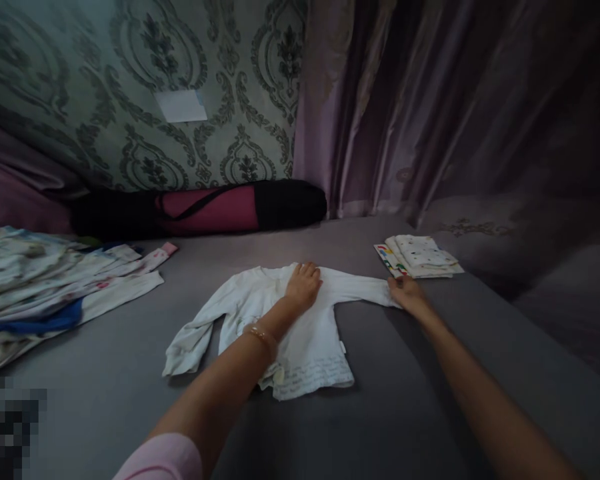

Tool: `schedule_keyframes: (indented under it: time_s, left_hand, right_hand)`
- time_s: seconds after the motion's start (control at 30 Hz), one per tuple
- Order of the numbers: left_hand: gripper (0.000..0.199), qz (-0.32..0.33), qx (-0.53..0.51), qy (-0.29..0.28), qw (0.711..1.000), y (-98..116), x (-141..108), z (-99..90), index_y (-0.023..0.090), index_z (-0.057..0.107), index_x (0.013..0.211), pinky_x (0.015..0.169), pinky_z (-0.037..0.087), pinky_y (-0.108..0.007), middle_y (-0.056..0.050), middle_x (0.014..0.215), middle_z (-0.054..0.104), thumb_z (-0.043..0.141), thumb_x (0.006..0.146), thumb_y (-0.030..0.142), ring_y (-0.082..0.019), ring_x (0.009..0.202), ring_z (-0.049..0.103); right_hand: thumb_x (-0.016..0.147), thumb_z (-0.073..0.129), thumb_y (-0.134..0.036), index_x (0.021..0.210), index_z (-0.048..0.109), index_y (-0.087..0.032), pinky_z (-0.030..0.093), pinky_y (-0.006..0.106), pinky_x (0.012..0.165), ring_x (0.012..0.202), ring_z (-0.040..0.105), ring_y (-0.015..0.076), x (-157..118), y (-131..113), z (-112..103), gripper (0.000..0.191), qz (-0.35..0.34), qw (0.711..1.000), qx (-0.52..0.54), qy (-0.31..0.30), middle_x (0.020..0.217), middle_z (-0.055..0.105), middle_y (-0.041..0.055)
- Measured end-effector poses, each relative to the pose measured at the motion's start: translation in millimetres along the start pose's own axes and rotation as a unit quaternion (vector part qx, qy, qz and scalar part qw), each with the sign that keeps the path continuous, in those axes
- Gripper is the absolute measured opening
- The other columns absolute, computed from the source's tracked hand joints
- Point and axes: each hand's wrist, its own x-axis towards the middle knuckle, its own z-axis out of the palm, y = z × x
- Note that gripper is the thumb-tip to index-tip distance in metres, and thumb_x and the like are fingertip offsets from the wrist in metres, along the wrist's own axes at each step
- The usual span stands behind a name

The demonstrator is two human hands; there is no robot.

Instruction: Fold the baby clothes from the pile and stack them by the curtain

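A small white long-sleeved shirt lies spread on the grey bed surface, with lines of writing along its hem. My left hand rests on its upper part near the neckline, palm down. At the right cuff, my right hand pinches the end of the sleeve, which is pulled out straight. The opposite sleeve lies bent and wrinkled to the left. My left forearm hides part of the shirt's front.
A heap of clothes lies at the left. Folded printed cloths sit beyond my right hand. Along the wall stretches a long black and magenta bag. Purple curtains hang behind, at the right. The bed's edge slants down the right side.
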Motion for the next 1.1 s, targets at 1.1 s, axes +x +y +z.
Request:
schedule_keyframes:
  time_s: [1.1]
  left_hand:
    - [0.054,-0.202,-0.304,0.068,0.929,-153,-147,-84.8,0.015,0.064,0.106,0.082,0.051,-0.035,-0.011,0.106,0.069,0.046,0.081,0.060,-0.024,0.092,0.064]
  right_hand:
    - [0.087,0.044,-0.021,0.102,0.065,-0.011,0.048,0.034,0.067,0.084,0.066,0.0282,24,-9,-25,0.028,-0.045,0.975,-0.214,-0.028,0.094,0.068,0.0195]
